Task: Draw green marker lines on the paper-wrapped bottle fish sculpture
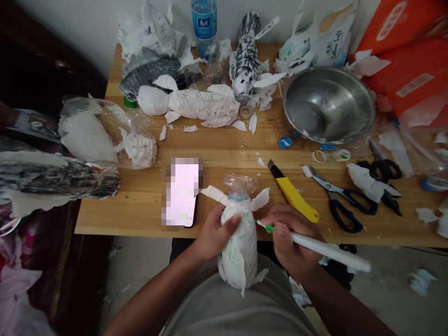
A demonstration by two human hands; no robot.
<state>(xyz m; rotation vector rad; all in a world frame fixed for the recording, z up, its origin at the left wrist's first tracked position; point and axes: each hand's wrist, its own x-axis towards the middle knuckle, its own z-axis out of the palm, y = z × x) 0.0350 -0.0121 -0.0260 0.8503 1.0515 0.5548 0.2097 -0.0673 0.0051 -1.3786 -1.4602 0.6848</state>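
Note:
My left hand grips a paper-covered plastic bottle shaped like a fish, white with green scribbled lines and paper fins, held over my lap at the table's near edge. In my right hand is a white marker with a green tip. The tip touches the right side of the paper fish.
On the wooden table lie a phone, a yellow utility knife, black scissors, a steel bowl, a water bottle, bottle caps and paper scraps. Finished paper fish lie at the back and left. Orange boxes stand at the right.

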